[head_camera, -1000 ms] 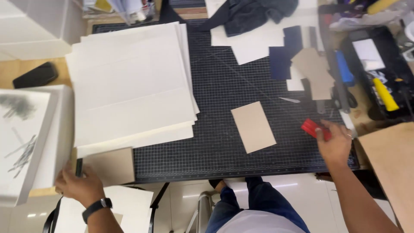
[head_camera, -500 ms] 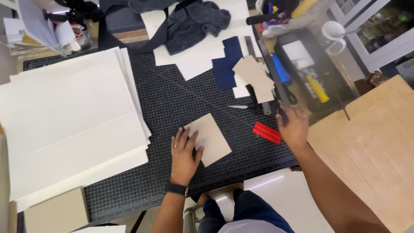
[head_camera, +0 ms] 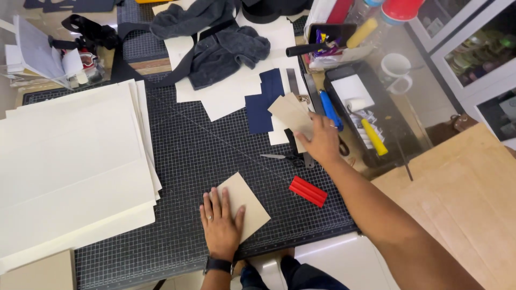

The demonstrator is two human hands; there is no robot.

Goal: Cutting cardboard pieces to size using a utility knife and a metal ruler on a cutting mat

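Left hand (head_camera: 220,225) lies flat, fingers spread, pinning the tan card (head_camera: 243,205) to the cutting mat (head_camera: 215,139). Right hand (head_camera: 321,140) has its grip closed on the brown card pieces (head_camera: 290,114), up-right of the tan card. Risk: dragging those snags the scissors (head_camera: 287,158) or scatters the navy pieces (head_camera: 263,102).

left hand (head_camera: 220,225) flat on tan card (head_camera: 243,205); right hand (head_camera: 322,140) on brown pieces (head_camera: 290,113)

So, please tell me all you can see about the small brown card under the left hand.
The brown card is a plain rectangle, apparently thin cardboard, tan and unprinted. It lies flat and turned at an angle on the black gridded cutting mat. The left hand rests flat on its lower left part; a red block lies apart to its right.
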